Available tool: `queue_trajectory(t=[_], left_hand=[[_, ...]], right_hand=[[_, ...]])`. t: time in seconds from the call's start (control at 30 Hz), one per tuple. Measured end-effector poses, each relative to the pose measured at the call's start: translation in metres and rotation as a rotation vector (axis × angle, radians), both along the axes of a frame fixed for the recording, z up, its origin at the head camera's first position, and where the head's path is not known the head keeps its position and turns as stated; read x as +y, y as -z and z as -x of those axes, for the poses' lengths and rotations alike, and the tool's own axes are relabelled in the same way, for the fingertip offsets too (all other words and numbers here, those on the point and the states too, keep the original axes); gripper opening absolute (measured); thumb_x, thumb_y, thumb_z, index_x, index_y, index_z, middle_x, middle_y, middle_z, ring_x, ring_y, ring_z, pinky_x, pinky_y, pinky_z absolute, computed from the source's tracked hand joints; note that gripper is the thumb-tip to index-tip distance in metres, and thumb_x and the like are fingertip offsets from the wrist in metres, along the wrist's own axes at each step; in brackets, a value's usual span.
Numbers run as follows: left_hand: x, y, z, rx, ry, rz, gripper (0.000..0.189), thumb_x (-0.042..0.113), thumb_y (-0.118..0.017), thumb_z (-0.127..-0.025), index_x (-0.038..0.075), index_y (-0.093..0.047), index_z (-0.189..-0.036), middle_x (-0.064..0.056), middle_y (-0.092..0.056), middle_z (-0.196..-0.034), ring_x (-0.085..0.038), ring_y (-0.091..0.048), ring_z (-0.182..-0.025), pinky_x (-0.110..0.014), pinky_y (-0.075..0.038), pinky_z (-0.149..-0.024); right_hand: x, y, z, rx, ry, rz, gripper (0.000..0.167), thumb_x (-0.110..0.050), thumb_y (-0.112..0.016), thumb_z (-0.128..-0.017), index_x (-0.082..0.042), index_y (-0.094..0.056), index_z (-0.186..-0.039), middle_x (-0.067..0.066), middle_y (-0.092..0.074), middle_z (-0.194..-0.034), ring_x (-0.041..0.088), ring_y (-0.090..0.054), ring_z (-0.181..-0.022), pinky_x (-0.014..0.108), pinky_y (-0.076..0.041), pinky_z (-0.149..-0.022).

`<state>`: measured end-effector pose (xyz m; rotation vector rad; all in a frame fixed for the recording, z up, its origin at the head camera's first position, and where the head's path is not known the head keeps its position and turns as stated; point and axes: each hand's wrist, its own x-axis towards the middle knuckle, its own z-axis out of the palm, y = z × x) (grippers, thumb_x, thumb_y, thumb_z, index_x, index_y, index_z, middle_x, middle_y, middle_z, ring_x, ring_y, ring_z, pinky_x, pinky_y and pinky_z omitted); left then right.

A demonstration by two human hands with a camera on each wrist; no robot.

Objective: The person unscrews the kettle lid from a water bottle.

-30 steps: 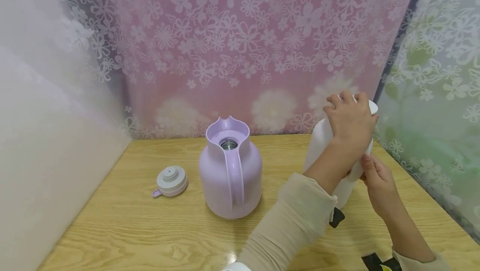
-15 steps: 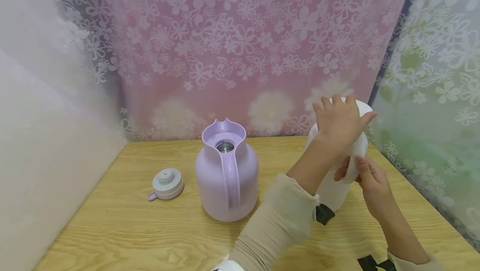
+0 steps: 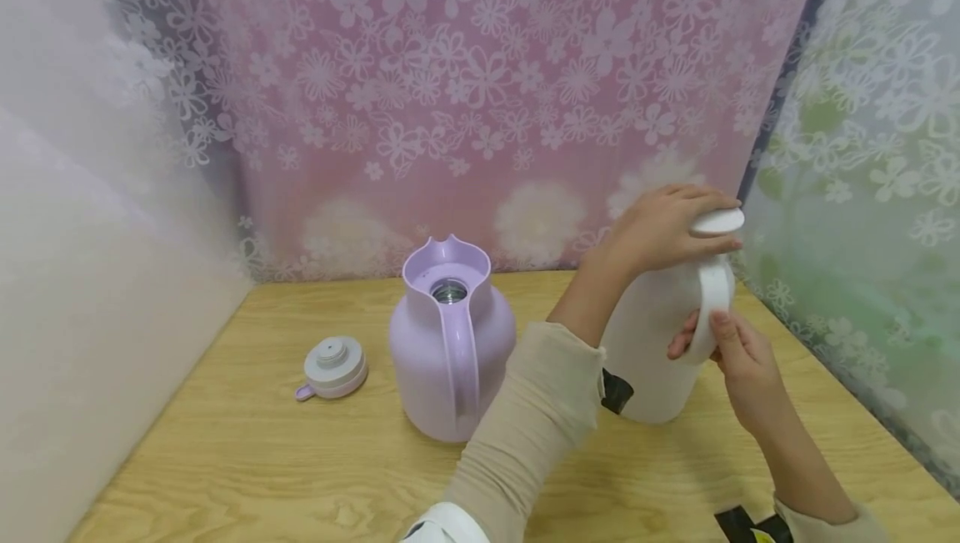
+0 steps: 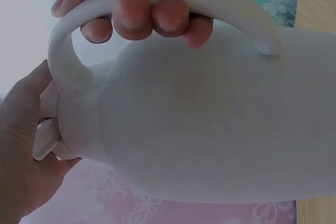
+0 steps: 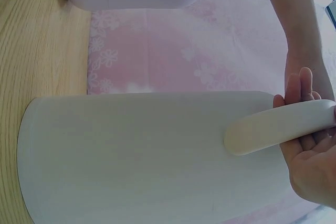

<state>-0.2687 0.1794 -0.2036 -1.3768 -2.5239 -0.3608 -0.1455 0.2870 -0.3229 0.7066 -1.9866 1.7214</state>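
Note:
A white vacuum jug (image 3: 652,334) stands upright at the right of the table. My right hand (image 3: 750,368) grips its handle (image 3: 716,301), fingers wrapped through the loop; the left wrist view shows those fingertips (image 4: 134,17) under the handle. On top, my left hand (image 3: 663,230) holds the jug's white lid (image 3: 718,220) between thumb and fingers. A small lever (image 4: 47,139) shows beside that palm in the left wrist view. Nearer the middle is a lilac vacuum jug (image 3: 453,359) without a stopper, its steel mouth exposed.
A grey stopper (image 3: 335,366) with a lilac tab lies left of the lilac jug on the wooden table (image 3: 225,460). Flower-patterned pink sheeting (image 3: 420,109) hangs behind, a green flowered panel (image 3: 870,193) rises at the right, and a white wall (image 3: 112,276) at the left.
My left hand has turned on the white jug's lid, its wrist and forearm swinging left. The lid's white edge now shows between thumb and fingers. My right hand keeps its grip on the handle.

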Motion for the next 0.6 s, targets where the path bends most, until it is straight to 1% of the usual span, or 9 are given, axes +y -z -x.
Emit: queue_trajectory(t=[0.07, 0.17, 0.27, 0.33, 0.4, 0.47, 0.53, 0.6], left_hand=[[0.001, 0.001, 0.000, 0.018, -0.014, -0.005, 0.054, 0.058, -0.043, -0.089, 0.037, -0.037, -0.139, 0.020, -0.031, -0.141, 0.001, -0.017, -0.130, -0.016, -0.010, -0.102], [0.002, 0.002, -0.003, 0.019, -0.050, -0.010, 0.051, 0.055, -0.043, -0.091, 0.040, -0.037, -0.138, 0.022, -0.030, -0.141, 0.001, -0.018, -0.130, -0.017, -0.010, -0.103], [0.005, 0.004, -0.007, 0.035, -0.106, 0.002, 0.050, 0.055, -0.042, -0.091, 0.041, -0.036, -0.138, 0.022, -0.030, -0.141, 0.000, -0.019, -0.130, -0.019, -0.011, -0.103], [0.007, 0.004, -0.010, 0.048, -0.158, 0.013, 0.049, 0.055, -0.041, -0.091, 0.042, -0.036, -0.138, 0.022, -0.030, -0.141, -0.001, -0.019, -0.129, -0.020, -0.013, -0.103], [0.011, 0.004, -0.014, 0.071, -0.225, 0.027, 0.049, 0.057, -0.039, -0.091, 0.043, -0.035, -0.138, 0.023, -0.030, -0.140, -0.001, -0.020, -0.129, -0.022, -0.017, -0.102], [0.017, 0.005, -0.019, 0.085, -0.305, 0.034, 0.048, 0.058, -0.038, -0.091, 0.044, -0.034, -0.137, 0.024, -0.030, -0.139, -0.002, -0.021, -0.129, -0.025, -0.019, -0.101], [0.025, 0.006, -0.026, 0.099, -0.398, 0.040, 0.048, 0.060, -0.036, -0.090, 0.045, -0.034, -0.136, 0.023, -0.029, -0.139, -0.004, -0.022, -0.128, -0.029, -0.020, -0.101], [0.033, 0.008, -0.034, 0.127, -0.496, 0.037, 0.046, 0.062, -0.035, -0.090, 0.045, -0.037, -0.133, 0.022, -0.032, -0.135, -0.007, -0.026, -0.126, -0.033, -0.021, -0.100]], right_hand=[[0.000, -0.001, 0.000, 0.005, -0.001, 0.004, 0.033, -0.010, -0.022, -0.102, 0.005, -0.050, -0.095, 0.009, -0.060, -0.074, 0.017, -0.058, -0.075, 0.022, -0.045, -0.070], [0.000, 0.000, 0.000, 0.011, -0.033, 0.018, 0.033, -0.009, -0.021, -0.102, 0.006, -0.050, -0.096, 0.010, -0.060, -0.075, 0.017, -0.059, -0.075, 0.021, -0.045, -0.070], [0.000, 0.001, 0.000, 0.006, -0.025, 0.015, 0.033, -0.010, -0.021, -0.102, 0.005, -0.050, -0.096, 0.010, -0.060, -0.075, 0.016, -0.059, -0.075, 0.021, -0.046, -0.070], [0.000, 0.001, 0.000, 0.003, -0.015, 0.010, 0.033, -0.010, -0.021, -0.102, 0.005, -0.050, -0.096, 0.010, -0.060, -0.075, 0.016, -0.059, -0.075, 0.021, -0.045, -0.070], [-0.001, 0.001, 0.001, 0.009, -0.015, 0.011, 0.033, -0.010, -0.022, -0.102, 0.005, -0.050, -0.095, 0.010, -0.060, -0.074, 0.016, -0.058, -0.075, 0.021, -0.045, -0.070], [-0.001, 0.001, 0.002, 0.020, -0.023, 0.023, 0.033, -0.009, -0.022, -0.102, 0.006, -0.051, -0.094, 0.010, -0.060, -0.074, 0.016, -0.058, -0.075, 0.021, -0.045, -0.070], [0.000, 0.000, 0.002, 0.033, -0.041, 0.031, 0.033, -0.008, -0.022, -0.102, 0.006, -0.051, -0.094, 0.011, -0.059, -0.075, 0.016, -0.058, -0.074, 0.020, -0.045, -0.070], [0.000, 0.001, 0.003, 0.047, -0.048, 0.034, 0.033, -0.006, -0.022, -0.101, 0.005, -0.051, -0.094, 0.010, -0.059, -0.075, 0.017, -0.057, -0.072, 0.020, -0.045, -0.069]])
